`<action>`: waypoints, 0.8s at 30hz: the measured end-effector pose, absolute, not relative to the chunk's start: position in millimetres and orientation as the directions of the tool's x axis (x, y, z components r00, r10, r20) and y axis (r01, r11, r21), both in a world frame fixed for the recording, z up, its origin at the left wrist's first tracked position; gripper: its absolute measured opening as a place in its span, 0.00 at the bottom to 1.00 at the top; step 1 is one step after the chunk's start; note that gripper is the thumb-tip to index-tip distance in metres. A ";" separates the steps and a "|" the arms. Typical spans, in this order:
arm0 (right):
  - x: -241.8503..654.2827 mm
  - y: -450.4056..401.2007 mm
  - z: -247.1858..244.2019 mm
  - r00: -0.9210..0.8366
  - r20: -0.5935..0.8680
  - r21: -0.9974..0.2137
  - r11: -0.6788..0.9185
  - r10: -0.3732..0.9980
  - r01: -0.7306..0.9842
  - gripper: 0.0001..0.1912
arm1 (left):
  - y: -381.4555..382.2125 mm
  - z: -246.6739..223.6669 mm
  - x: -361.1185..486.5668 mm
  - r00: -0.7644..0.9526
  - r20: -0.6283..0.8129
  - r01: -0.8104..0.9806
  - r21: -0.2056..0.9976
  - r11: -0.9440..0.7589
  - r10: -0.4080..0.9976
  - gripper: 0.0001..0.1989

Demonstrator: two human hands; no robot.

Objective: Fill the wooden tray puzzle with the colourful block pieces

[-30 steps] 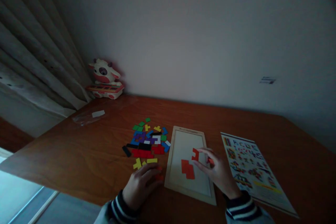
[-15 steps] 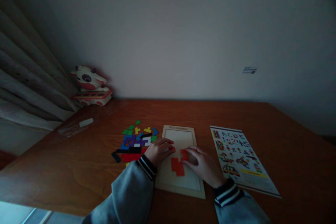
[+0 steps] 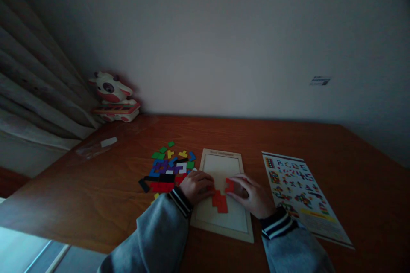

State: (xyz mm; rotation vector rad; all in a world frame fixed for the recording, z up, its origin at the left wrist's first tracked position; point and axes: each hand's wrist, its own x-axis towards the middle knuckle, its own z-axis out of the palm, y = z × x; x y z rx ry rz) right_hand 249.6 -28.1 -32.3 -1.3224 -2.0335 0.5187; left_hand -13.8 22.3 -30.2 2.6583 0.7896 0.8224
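A pale wooden puzzle board [image 3: 221, 226] with a raised frame lies in front of me. Flat red puzzle pieces [image 3: 220, 202] rest together on its middle. My left hand [image 3: 196, 187] reaches over the board's left side, its fingers closed on a red piece that is mostly hidden, close to the resting red ones. Between the thumb and fingers of my right hand [image 3: 253, 196] is another red puzzle piece [image 3: 229, 185], just above and right of that red group. Left of the board lies a pile of coloured puzzle pieces [image 3: 166, 177], partly covered by my left hand.
A printed pattern sheet [image 3: 304, 196] lies on the wooden table [image 3: 96, 204] to the right. At the back left stand a cow-shaped toy keyboard [image 3: 117, 98] and a clear plastic bag [image 3: 91, 149]. A curtain [image 3: 38, 94] hangs at the left.
My left hand has come down the board, nearer to the resting red pieces. The red piece in my right hand sits slightly farther from them. The whole view has shifted a little.
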 end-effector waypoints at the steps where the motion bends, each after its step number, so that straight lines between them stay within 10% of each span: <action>1: 249.5 -28.8 -32.4 -0.282 0.312 -0.625 0.420 0.907 0.658 0.19 | 22.2 -30.7 -12.4 0.697 0.439 0.425 0.384 -0.820 0.567 0.11; 24: 246.7 -28.1 -35.6 -0.364 0.302 -0.548 0.473 0.881 0.690 0.15 | 21.9 -31.0 -4.7 0.715 0.441 0.334 0.467 -0.819 0.543 0.12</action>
